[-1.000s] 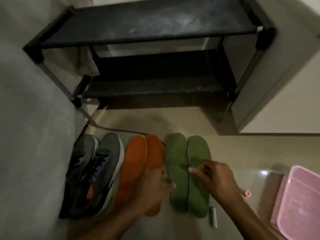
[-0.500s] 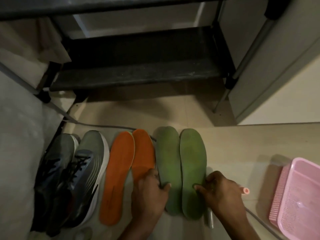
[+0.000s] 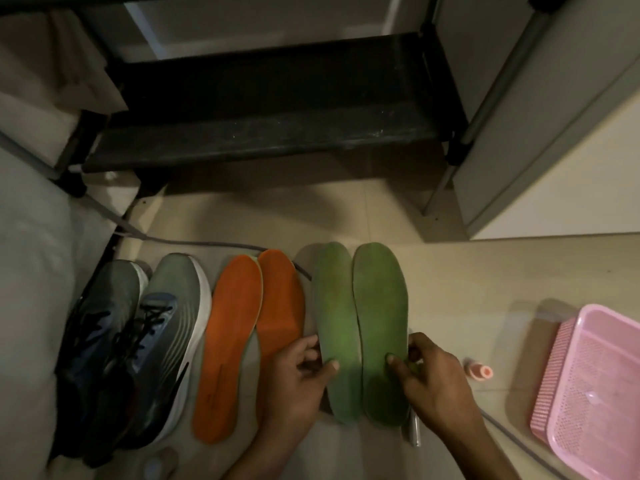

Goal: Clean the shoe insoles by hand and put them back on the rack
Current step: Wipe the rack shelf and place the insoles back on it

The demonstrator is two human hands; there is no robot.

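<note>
The two flat green foam insoles [image 3: 360, 327] lie side by side on the pale tiled floor [image 3: 467, 271], just right of the two orange foam insoles [image 3: 249, 334] and well short of the black shoe rack [image 3: 270, 140]. The left hand [image 3: 298, 379] pinches the outer edge of the left green insole, thumb on top; the right hand [image 3: 433, 379] pinches the right one likewise. Lifted by the edges, each floppy insole could sag and slip out, or knock the small pink bottle [image 3: 479, 371] nearby.

shoes [image 3: 138, 344] left, insoles [image 3: 360, 327] middle, basket [image 3: 592, 386] right, rack [image 3: 270, 133] behind
</note>
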